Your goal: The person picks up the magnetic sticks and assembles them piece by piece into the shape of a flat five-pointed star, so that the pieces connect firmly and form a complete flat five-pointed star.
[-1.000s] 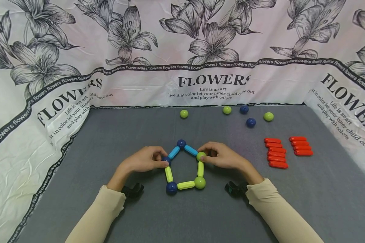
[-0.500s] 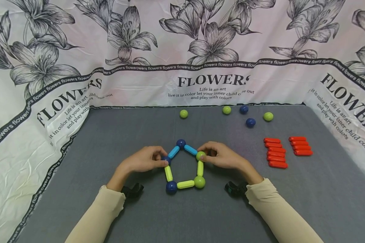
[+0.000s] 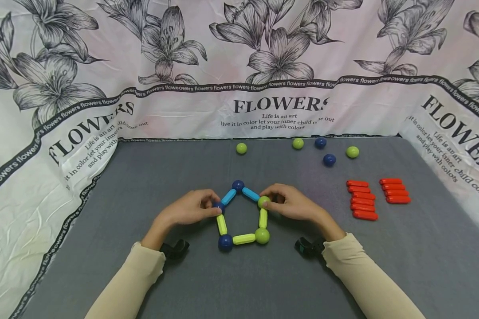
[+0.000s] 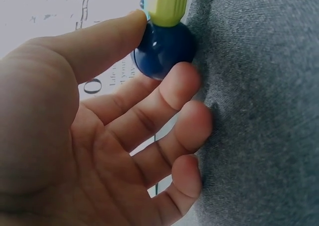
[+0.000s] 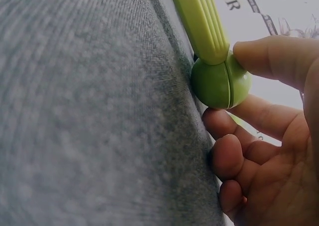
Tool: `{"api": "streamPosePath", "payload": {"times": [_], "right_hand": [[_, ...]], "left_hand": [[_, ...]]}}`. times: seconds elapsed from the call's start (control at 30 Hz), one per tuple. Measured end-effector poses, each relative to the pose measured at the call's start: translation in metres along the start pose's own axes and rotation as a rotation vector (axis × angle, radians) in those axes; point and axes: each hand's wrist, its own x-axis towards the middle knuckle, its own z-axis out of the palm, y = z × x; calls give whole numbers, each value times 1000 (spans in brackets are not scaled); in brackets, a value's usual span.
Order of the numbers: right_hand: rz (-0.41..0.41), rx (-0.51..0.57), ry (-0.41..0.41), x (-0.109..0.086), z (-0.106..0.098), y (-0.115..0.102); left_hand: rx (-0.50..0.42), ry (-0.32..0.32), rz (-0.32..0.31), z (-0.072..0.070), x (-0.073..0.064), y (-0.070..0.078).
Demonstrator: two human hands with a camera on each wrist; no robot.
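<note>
A five-sided ring of balls and rods lies on the grey cloth in the head view. Its upper sides are two light blue rods (image 3: 250, 194) meeting at a dark blue ball (image 3: 238, 185); the other sides are yellow-green rods (image 3: 244, 239). My left hand (image 3: 192, 207) pinches the blue ball (image 4: 164, 49) at the ring's left corner, thumb on one side and fingers on the other. At the right corner, a green ball (image 5: 219, 81) is pinched by my right hand (image 3: 290, 203). A blue ball (image 3: 225, 243) and a green ball (image 3: 262, 235) form the lower corners.
Loose green balls (image 3: 241, 148) and blue balls (image 3: 329, 160) lie along the back of the cloth. Red rods (image 3: 363, 200) are stacked in two columns at the right, the second column of red rods (image 3: 395, 191) further out. A flower-printed sheet (image 3: 279, 110) rises behind.
Both hands keep their pinch on the two corner balls. The ring holds its shape and place; the whole view shifts only very slightly.
</note>
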Motion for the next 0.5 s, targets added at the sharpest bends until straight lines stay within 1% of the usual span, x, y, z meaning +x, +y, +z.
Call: {"api": "streamPosePath", "payload": {"times": [0.23,0.5], "right_hand": [[9,4,3,0,-1,2],[16,15,-4,-1,-1,2]], "left_hand": [[20,42,33,2,0,0],[25,41,23,2,0,0]]}}
